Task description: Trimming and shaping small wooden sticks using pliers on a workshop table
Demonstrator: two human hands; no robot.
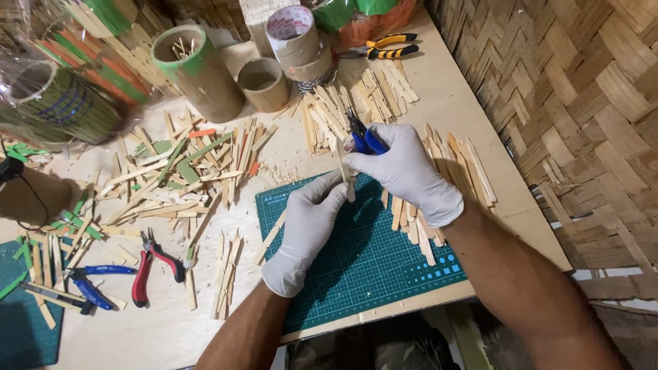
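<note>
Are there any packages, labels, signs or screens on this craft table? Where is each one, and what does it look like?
Tape roll: top centre, stacked on other rolls; round, tan, with a white printed inner core.
Cutting mat: under the gloved hands; green, gridded, with white print at its top-left corner.
Clear plastic wrapping: top left, around green-striped tubes.
No screens or signs.

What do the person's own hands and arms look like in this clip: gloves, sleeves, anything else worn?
Both the left hand and the right hand wear thin, pale grey-white disposable gloves, slightly wrinkled, ending at the wrist. Both forearms are bare, with no sleeves in view. No watch, band or jewellery shows, and the gloves carry no visible markings.
</note>
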